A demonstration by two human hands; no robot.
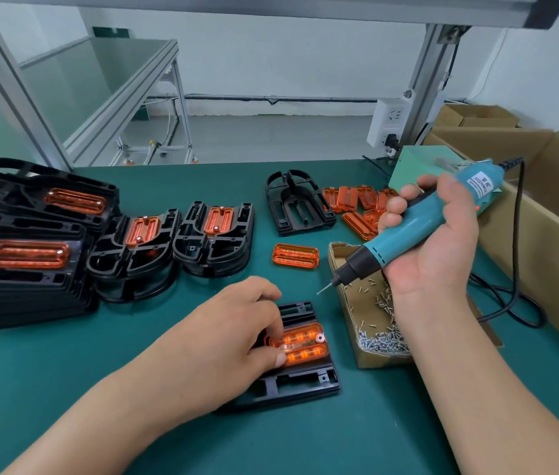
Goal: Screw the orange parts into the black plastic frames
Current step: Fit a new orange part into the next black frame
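I am pinching the orange part (302, 342) into the black frame (302, 383) on the near bench (340, 440) with my left hand (237, 323), my right hand (442, 255) gripping the raised screwdriver (418, 228); any slip is risking misaligned holes and a cross-threaded screw.

A dark green workbench top (168, 423) carries stacks of black frames (14, 296) at the left, each topped by a frame with an orange piece fitted. Toward the back lies one empty black frame (297, 204), a heap of loose orange parts (353, 200) just beside it, and a single orange lens (295, 257) nearer. A small cardboard tray (381, 361) of screws (381, 341) sits right of the front frame (305, 385), which holds an orange part (305, 344). A black cable (511, 303) loops beside a large carton (528, 255).
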